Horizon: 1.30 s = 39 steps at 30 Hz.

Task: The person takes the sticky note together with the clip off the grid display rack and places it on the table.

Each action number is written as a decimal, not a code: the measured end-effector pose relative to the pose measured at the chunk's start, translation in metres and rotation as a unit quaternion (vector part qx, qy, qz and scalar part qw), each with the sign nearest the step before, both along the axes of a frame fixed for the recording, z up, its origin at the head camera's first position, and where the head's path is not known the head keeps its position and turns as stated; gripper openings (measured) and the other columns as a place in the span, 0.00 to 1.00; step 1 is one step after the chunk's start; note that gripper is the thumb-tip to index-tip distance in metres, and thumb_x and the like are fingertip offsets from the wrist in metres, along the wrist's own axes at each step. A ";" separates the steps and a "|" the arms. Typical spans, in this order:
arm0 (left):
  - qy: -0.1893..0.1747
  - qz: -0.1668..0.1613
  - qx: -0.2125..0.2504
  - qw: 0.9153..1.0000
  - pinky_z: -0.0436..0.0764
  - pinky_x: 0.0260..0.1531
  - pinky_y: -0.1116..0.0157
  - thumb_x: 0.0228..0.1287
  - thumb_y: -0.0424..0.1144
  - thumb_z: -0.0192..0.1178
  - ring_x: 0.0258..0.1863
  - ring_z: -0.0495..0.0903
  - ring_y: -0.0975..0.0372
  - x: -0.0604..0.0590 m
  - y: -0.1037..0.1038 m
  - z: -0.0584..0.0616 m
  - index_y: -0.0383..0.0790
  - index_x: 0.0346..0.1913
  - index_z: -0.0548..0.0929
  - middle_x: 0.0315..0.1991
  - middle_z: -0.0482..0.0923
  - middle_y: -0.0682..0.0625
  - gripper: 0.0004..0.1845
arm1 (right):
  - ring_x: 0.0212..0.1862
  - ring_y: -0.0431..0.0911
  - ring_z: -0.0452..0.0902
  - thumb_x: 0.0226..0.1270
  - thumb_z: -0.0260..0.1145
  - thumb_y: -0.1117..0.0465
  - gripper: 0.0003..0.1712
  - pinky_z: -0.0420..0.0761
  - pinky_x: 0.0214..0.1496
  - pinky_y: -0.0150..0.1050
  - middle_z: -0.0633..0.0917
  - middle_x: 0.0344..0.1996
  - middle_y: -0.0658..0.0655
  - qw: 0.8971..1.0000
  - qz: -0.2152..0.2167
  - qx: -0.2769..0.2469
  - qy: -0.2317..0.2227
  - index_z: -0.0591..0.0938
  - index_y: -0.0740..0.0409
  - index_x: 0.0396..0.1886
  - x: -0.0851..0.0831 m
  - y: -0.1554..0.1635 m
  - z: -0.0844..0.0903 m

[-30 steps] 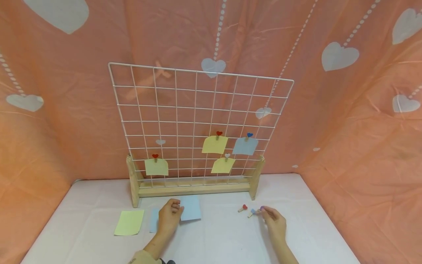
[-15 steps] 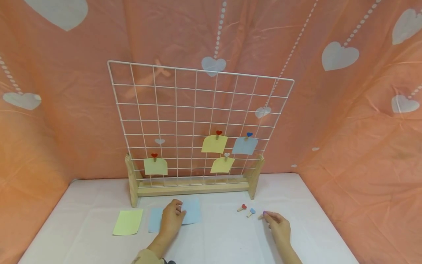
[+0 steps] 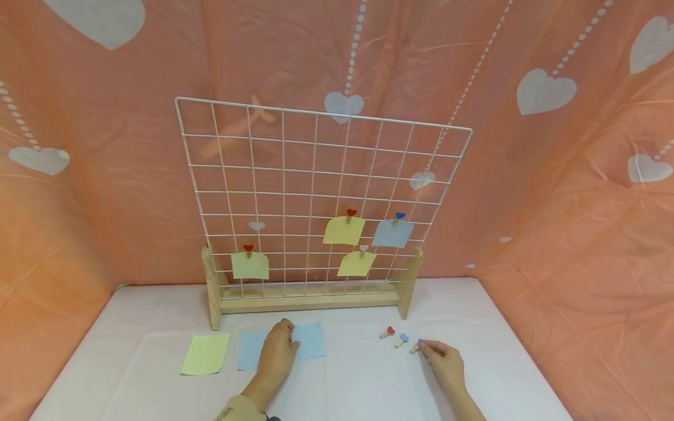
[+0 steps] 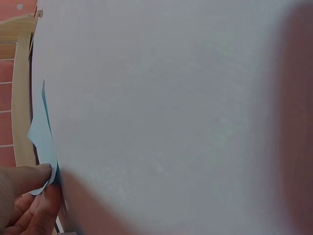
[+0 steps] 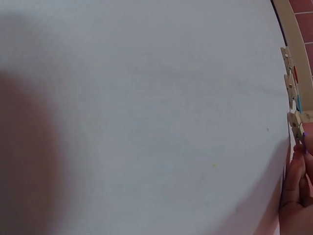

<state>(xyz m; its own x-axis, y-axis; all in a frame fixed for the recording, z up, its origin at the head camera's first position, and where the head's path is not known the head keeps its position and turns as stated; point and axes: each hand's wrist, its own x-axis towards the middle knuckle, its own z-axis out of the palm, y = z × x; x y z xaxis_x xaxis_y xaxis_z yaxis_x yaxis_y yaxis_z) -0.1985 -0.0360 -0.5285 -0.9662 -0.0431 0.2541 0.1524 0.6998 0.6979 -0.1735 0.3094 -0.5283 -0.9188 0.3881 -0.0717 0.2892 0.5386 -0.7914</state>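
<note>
Tabletop (image 3: 358, 380), both hands (image 3: 278, 354) low.

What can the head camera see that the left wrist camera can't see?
Only the head view shows the white wire grid with four notes clipped on, the yellow note on the table, three little heart clips and the right hand touching the nearest one. Only the left wrist view shows, close up, an edge of the blue note lifted off the table at the fingertips. Both show the left hand, the blue note it touches, and the wooden stand.
</note>
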 end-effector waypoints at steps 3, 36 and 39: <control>-0.003 0.005 -0.002 1.000 0.77 0.29 0.59 0.46 0.24 0.68 0.28 0.75 0.58 -0.001 0.000 -0.001 0.29 0.39 0.76 0.27 0.74 0.46 0.16 | 0.33 0.44 0.77 0.63 0.66 0.50 0.22 0.75 0.36 0.36 0.86 0.31 0.56 1.000 0.007 0.013 0.001 0.84 0.66 0.43 0.000 0.000 0.000; 0.008 0.031 0.158 0.987 0.77 0.27 0.71 0.53 0.30 0.69 0.27 0.76 0.62 -0.015 0.003 0.017 0.27 0.43 0.78 0.29 0.78 0.43 0.16 | 0.31 0.30 0.77 0.65 0.65 0.62 0.14 0.76 0.34 0.23 0.86 0.39 0.63 0.985 -0.019 -0.080 0.152 0.83 0.67 0.45 -0.028 -0.033 0.037; 0.012 0.027 0.166 0.986 0.77 0.26 0.72 0.53 0.30 0.69 0.27 0.76 0.62 -0.019 0.007 0.024 0.27 0.43 0.78 0.29 0.78 0.42 0.16 | 0.31 0.30 0.77 0.64 0.65 0.63 0.14 0.76 0.33 0.23 0.86 0.39 0.64 0.981 -0.008 -0.091 0.169 0.82 0.69 0.45 -0.033 -0.040 0.045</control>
